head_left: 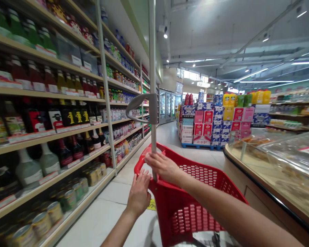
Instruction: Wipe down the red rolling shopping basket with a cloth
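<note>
A red plastic shopping cart (198, 212) with slotted basket walls stands tilted across the view in front of me. My left hand (139, 192) is on the near side of its red handle (138, 166), fingers laid over the bar. My right hand (164, 167) reaches across from the right and closes over the handle beside the foot of an upright metal pole (153, 137). Its fingertips are partly hidden by the pole and the handle. A grey loop (141, 108) is fixed to the pole above both hands.
Tall shelves (74, 135) of bottles and cans run along the left. A glass-covered counter (247, 154) stands close on the right. Stacked drink cartons (203, 125) rise from a blue pallet ahead, with glass-door fridges (167, 103) behind. Pale floor tiles (113, 195) lie between.
</note>
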A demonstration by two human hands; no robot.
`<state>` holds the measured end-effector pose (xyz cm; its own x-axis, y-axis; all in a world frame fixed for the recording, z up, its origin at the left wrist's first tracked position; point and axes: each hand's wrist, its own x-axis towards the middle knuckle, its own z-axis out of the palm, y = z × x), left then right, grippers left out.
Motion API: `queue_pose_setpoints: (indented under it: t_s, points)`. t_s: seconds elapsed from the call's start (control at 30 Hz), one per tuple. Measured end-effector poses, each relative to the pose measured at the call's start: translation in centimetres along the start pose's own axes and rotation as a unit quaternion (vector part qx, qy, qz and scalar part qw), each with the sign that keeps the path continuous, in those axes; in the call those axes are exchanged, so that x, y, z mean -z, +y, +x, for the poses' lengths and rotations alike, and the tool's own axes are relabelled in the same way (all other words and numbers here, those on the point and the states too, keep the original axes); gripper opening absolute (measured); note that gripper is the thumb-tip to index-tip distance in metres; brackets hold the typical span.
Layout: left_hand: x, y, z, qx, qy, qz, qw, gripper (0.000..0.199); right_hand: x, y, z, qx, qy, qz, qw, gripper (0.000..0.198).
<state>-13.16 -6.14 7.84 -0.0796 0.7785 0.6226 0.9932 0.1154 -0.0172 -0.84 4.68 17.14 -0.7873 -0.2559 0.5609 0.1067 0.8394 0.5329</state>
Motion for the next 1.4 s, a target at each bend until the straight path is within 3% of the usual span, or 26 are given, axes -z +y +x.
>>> queue_pose_setpoints:
  t_s: [0.13, 0.33, 0.53, 0.73, 0.8, 0.9, 0.97, 1.07, 1.2, 1.27, 1.33, 1.4]
  points:
    - [-0.1, 0.1, -0.1, -0.004, 0.019, -0.003, 1.000, 0.058, 2.7, 2.8, 2.9, -0.087, 0.070, -0.017, 0.994, 0.043]
    - [-0.4, 0.3, -0.2, -0.008, -0.003, 0.001, 1.000, 0.062, 0.9, 0.6, -0.9, 0.017, 0.007, 0.021, 1.000, 0.042]
    - [0.0, 0.6, -0.2, -0.013, -0.017, 0.010, 1.000, 0.066, 3.6, 3.7, 2.3, -0.106, 0.087, -0.028, 0.990, 0.046]
    - [0.4, 0.6, -0.4, -0.045, -0.019, 0.014, 0.999, 0.068, 1.2, 0.5, -2.4, 0.016, 0.004, -0.001, 1.000, 0.045]
    - [0.3, 0.6, -0.4, -0.043, -0.015, 0.017, 0.999, 0.068, 1.7, 1.3, -1.8, -0.012, 0.011, -0.006, 1.000, 0.047]
    - [0.2, 0.6, -0.3, -0.038, -0.012, 0.017, 0.999, 0.067, 3.7, 3.9, 1.2, -0.106, 0.077, -0.019, 0.991, 0.048]
    - [0.2, 0.6, -0.2, -0.039, -0.010, 0.018, 0.999, 0.067, 4.2, 4.4, 2.0, -0.128, 0.097, -0.014, 0.987, 0.046]
    - [0.3, 0.7, -0.3, -0.041, -0.010, 0.018, 0.999, 0.065, 1.3, 0.8, -1.2, -0.107, 0.069, 0.025, 0.992, 0.044]
    - [0.6, 0.7, -0.5, -0.040, -0.022, 0.015, 0.999, 0.066, -5.6, -9.1, -10.7, -0.168, 0.030, 0.087, 0.981, 0.043]
    - [0.8, 0.6, -0.5, -0.038, -0.029, 0.013, 0.999, 0.066, -7.8, -13.0, -14.2, -0.193, 0.029, 0.121, 0.973, 0.041]
    - [0.9, 0.6, -0.5, -0.035, -0.032, 0.014, 0.999, 0.064, -8.4, -14.5, -15.3, -0.210, 0.052, 0.144, 0.966, 0.041]
    - [0.9, 0.6, -0.5, -0.033, -0.029, 0.014, 0.999, 0.063, -7.6, -13.7, -14.3, -0.240, 0.079, 0.153, 0.955, 0.043]
